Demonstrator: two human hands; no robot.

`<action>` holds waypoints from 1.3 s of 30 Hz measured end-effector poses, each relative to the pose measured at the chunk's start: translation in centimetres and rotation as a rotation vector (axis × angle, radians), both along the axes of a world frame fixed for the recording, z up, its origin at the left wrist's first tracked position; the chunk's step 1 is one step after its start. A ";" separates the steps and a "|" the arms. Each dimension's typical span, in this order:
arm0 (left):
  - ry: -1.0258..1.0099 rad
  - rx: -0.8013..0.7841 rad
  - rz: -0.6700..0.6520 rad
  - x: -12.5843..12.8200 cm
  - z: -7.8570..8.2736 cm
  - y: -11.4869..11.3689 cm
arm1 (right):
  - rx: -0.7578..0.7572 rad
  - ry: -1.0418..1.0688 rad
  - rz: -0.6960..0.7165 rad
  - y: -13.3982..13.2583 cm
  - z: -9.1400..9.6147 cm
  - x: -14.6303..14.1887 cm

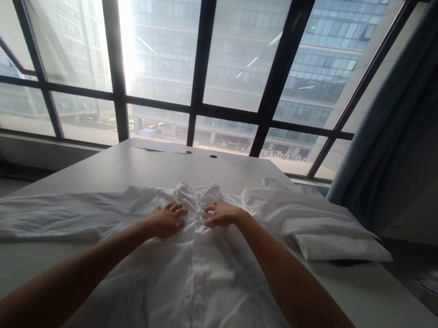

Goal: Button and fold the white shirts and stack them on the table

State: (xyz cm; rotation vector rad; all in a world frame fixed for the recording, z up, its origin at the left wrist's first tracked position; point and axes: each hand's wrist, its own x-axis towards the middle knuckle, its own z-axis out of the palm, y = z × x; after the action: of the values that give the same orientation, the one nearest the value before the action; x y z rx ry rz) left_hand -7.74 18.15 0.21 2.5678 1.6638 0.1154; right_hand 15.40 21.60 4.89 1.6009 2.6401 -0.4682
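A white button-up shirt point(164, 289) lies front up on the table, with its collar point(200, 190) at the far end and its button placket point(189, 282) running toward me. One sleeve point(55, 212) stretches out to the left. My left hand point(170, 220) rests flat on the shirt just left of the placket, fingers spread. On the other side, my right hand point(222, 215) touches the cloth by the placket below the collar. Its fingers are bent but apart. Small wrinkles gather between the two hands.
A stack of folded white cloth point(306, 215) lies on the right side of the white table point(226, 168). Flat white sheets point(157, 146) are at the far left edge, near round holes in the tabletop. Windows stand behind, and a dark curtain point(395, 115) hangs at right.
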 end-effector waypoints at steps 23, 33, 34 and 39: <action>-0.243 0.261 0.069 -1.3 0.4 12.6 | 0.482 0.386 -0.200 5.7 -5.9 -5.7; -0.539 0.461 0.143 0.4 0.4 11.8 | 0.360 0.527 -0.402 6.4 -5.5 -5.5; -0.507 0.441 0.149 0.5 0.4 11.5 | 0.360 0.511 -0.403 6.4 -5.5 -5.5; -0.257 0.281 0.102 0.6 -0.3 10.8 | 0.397 0.432 -0.381 6.9 -5.6 -5.0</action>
State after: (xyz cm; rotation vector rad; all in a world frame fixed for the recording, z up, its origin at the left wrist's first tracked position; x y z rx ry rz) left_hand -7.15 28.99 -0.09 2.5141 1.7854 0.7018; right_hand 10.39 28.47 -0.70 2.3914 2.8636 -0.3411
